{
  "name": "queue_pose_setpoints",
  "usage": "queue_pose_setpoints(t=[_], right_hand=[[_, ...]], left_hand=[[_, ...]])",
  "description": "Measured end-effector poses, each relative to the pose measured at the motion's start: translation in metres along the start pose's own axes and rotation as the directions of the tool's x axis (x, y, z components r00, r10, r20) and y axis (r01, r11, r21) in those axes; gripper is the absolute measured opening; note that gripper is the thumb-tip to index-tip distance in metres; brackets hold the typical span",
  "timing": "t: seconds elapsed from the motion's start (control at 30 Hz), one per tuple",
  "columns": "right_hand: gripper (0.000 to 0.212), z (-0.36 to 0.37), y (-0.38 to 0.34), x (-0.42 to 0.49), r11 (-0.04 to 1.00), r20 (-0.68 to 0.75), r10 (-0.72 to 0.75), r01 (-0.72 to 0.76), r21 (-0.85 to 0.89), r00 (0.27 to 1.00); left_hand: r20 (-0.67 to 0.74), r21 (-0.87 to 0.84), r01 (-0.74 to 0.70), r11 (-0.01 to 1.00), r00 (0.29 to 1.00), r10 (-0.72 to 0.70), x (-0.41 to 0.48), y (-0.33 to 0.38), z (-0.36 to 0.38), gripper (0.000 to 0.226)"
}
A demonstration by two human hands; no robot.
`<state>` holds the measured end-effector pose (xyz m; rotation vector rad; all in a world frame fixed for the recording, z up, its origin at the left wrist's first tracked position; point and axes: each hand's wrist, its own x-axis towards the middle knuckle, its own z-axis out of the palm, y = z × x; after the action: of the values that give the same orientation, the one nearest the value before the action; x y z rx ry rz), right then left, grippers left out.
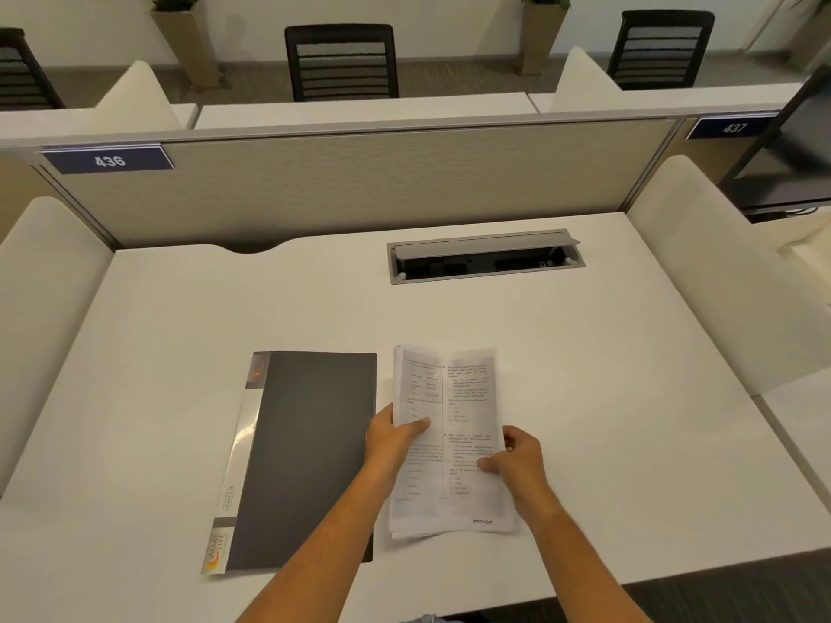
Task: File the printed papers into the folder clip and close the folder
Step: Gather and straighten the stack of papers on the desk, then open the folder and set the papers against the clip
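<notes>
A stack of printed papers (449, 397) is held over the white desk (180, 330), just right of centre. My left hand (393, 438) grips its left edge, thumb on top of the page. My right hand (517, 460) pinches the right edge lower down. The dark grey folder (306, 442) lies closed and flat to the left of the papers, its white labelled spine (234, 478) on the left side. My left forearm crosses the folder's lower right corner. The folder's clip is hidden inside.
An open cable box (485, 258) with a raised grey lid is set into the desk behind the papers. A beige partition (359, 182) bounds the far edge, white side dividers (701, 263) stand left and right. Black chairs sit beyond. A monitor is at far right.
</notes>
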<state>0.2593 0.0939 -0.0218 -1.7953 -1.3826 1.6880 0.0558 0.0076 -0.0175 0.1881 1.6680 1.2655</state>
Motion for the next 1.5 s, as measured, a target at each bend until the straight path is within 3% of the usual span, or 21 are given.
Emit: queue_pose_setpoints(t=[0.1, 0.2, 0.3, 0.4, 0.53, 0.77, 0.93, 1.03, 1.1, 1.2, 1.3, 1.4, 1.5], right_hand=[[0.05, -0.009, -0.009, -0.009, 0.991, 0.069, -0.051, 0.042, 0.13, 0.996], [0.055, -0.019, -0.023, -0.02, 0.959, 0.063, -0.203, 0.185, 0.216, 0.977], [0.043, -0.025, -0.036, -0.028, 0.932, -0.004, -0.289, 0.282, 0.226, 0.957], [0.046, -0.021, -0.038, -0.032, 0.926, -0.04, -0.341, 0.343, 0.159, 0.939], [0.059, -0.013, -0.03, -0.034, 0.92, -0.085, -0.331, 0.342, 0.194, 0.94], [0.047, -0.009, -0.034, -0.037, 0.912, -0.074, -0.338, 0.346, 0.221, 0.938], [0.038, -0.008, -0.033, -0.04, 0.922, -0.061, -0.325, 0.331, 0.202, 0.944], [0.041, -0.008, -0.034, -0.042, 0.924, -0.047, -0.319, 0.322, 0.208, 0.947], [0.034, -0.007, -0.034, -0.044, 0.926, -0.04, -0.317, 0.318, 0.203, 0.948], [0.022, -0.009, -0.037, -0.05, 0.91, -0.008, -0.363, 0.356, 0.213, 0.932], [0.033, -0.012, -0.044, -0.06, 0.894, 0.088, -0.394, 0.359, 0.269, 0.915], [0.03, -0.014, -0.045, -0.063, 0.905, 0.135, -0.34, 0.284, 0.316, 0.931], [0.029, -0.012, -0.041, -0.062, 0.916, 0.148, -0.271, 0.208, 0.342, 0.951]], left_hand=[[0.055, -0.085, -0.089, 0.992, 0.994, 0.094, -0.009, 0.011, 0.0, 0.033], [0.135, -0.13, -0.213, 0.968, 0.964, 0.23, -0.023, 0.029, -0.004, 0.029], [0.167, -0.073, -0.341, 0.937, 0.922, 0.348, -0.033, 0.036, -0.004, 0.019], [0.184, 0.051, -0.325, 0.944, 0.932, 0.311, -0.037, 0.032, -0.001, 0.01], [0.23, 0.075, -0.341, 0.937, 0.92, 0.317, -0.041, 0.014, 0.002, 0.023], [0.17, 0.061, -0.363, 0.93, 0.922, 0.349, -0.044, 0.007, 0.0, 0.028], [0.179, 0.159, -0.395, 0.905, 0.913, 0.367, -0.051, 0.002, -0.004, 0.029], [0.164, 0.113, -0.38, 0.918, 0.918, 0.36, -0.052, -0.003, -0.009, 0.028], [0.145, 0.095, -0.339, 0.936, 0.935, 0.324, -0.051, -0.004, -0.012, 0.01], [0.13, 0.084, -0.32, 0.944, 0.943, 0.308, -0.05, 0.001, -0.02, 0.02], [0.191, 0.014, -0.258, 0.966, 0.949, 0.251, -0.053, 0.012, -0.036, 0.034], [0.25, 0.123, -0.315, 0.941, 0.928, 0.278, -0.058, 0.018, -0.07, 0.04], [0.166, 0.433, -0.357, 0.828, 0.934, 0.316, -0.066, 0.001, -0.123, 0.053]])
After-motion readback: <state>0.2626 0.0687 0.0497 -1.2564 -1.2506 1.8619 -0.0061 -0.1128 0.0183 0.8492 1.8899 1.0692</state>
